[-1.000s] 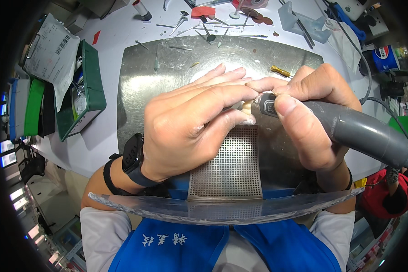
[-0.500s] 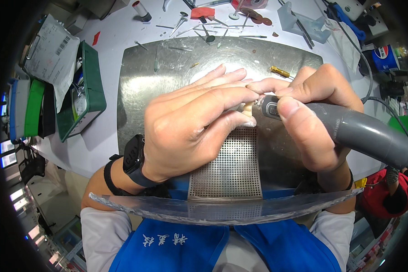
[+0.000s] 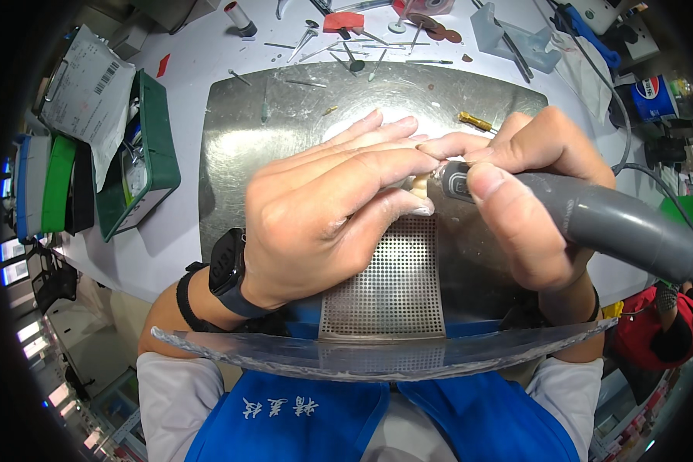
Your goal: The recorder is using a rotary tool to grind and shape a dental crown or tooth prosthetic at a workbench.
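Between the thumb and fingers of my left hand (image 3: 323,200) I pinch a small cream-coloured, tooth-like piece (image 3: 420,185). White dust coats the thumb tip. My right hand (image 3: 535,192) wraps round a dark grey rotary handpiece (image 3: 593,215), its cable running off to the right. The handpiece's nose end points left at the piece; whether its bur touches cannot be made out. The fingertips of both hands meet just above that spot. Below them lies a perforated metal plate (image 3: 385,285), set in a shiny metal work surface (image 3: 235,177).
Burs and mandrels (image 3: 354,61) lie scattered beyond the metal surface. A brass-coloured tool (image 3: 476,122) rests near my right fingers. At left stands a green bin (image 3: 162,169) with a paper-covered clipboard (image 3: 85,85). A clear shield (image 3: 385,358) spans the space before my chest.
The handpiece has rolled slightly in my right hand and its nose has shifted a touch left, closer to the piece. My left hand has hardly moved.
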Motion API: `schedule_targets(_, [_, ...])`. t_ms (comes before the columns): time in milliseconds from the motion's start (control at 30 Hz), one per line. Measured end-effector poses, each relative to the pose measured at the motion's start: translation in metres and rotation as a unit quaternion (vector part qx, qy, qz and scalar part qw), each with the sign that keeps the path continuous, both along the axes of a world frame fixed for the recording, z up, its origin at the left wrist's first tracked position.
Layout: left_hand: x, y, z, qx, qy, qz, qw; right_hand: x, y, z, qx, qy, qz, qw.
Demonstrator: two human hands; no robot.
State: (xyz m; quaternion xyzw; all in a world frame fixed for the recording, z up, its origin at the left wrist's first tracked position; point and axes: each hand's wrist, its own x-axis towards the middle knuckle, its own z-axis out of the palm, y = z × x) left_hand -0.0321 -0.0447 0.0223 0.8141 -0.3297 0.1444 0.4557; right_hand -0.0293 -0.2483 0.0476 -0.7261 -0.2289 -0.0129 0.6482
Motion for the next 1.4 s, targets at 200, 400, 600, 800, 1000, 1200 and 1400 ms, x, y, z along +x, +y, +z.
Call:
schedule_targets(200, [-0.001,0.001,0.001,-0.038,0.064,-0.018,0.997,-0.001,-0.009,0.007,0.044,0.076,-0.002,0.996])
schedule_targets(400, [0.001,0.004,-0.001,-0.078,0.091,-0.041,0.992,-0.008,-0.013,0.01,0.067,0.053,0.033,0.996])
schedule_targets(600, [0.001,0.004,0.0,-0.073,0.078,-0.046,0.993,-0.009,-0.014,0.01,0.049,0.022,0.053,0.997])
schedule_targets(800, [0.001,0.003,0.0,-0.039,0.044,-0.031,0.998,-0.01,-0.005,0.014,0.023,0.013,0.033,0.999])
schedule_targets(1000, [0.003,0.0,-0.002,-0.016,-0.003,-0.019,1.0,-0.005,-0.001,0.007,-0.024,-0.056,0.014,0.998])
schedule_targets(1200, [0.0,-0.002,0.0,-0.013,-0.005,0.001,1.0,-0.005,0.001,0.008,-0.043,-0.058,-0.002,0.997])
schedule_targets(1400, [-0.001,-0.001,-0.001,-0.011,-0.004,0.006,1.0,-0.004,0.001,0.008,-0.053,-0.068,-0.002,0.996])
